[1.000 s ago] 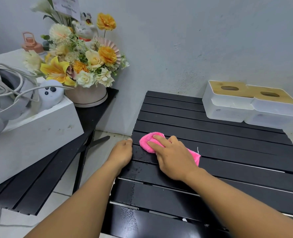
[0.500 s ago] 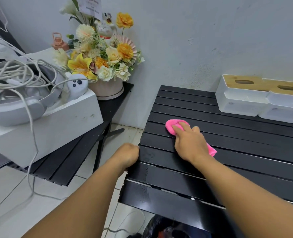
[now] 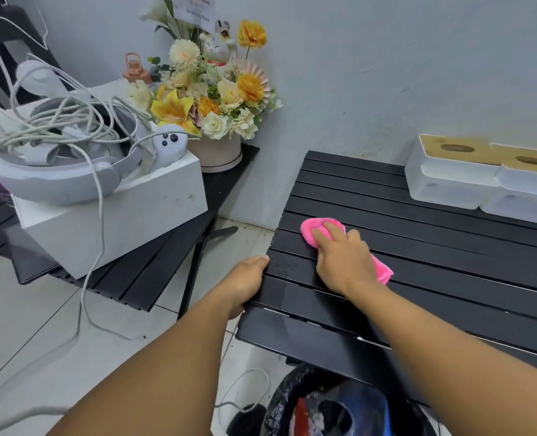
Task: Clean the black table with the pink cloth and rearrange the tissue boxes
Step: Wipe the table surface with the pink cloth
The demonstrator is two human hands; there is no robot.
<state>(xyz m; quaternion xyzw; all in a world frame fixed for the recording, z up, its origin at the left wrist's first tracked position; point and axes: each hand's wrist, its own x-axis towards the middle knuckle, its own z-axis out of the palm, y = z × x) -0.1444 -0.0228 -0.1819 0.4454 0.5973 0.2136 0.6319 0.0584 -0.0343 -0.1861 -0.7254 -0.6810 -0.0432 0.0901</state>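
- Head view: right hand (image 3: 344, 262) presses cloth (image 3: 311, 226) under flat fingers (image 3: 324, 233); left hand (image 3: 245, 283) grips table (image 3: 450, 247) edge.
- Best: even pressure along slats, toward boxes (image 3: 450, 184) beyond fingertips.

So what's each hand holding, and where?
Right hand presses the pink cloth across its middle; left hand grips the black table at its left edge.

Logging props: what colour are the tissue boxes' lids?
Pale wood tan lids on white plastic tissue boxes; head view.
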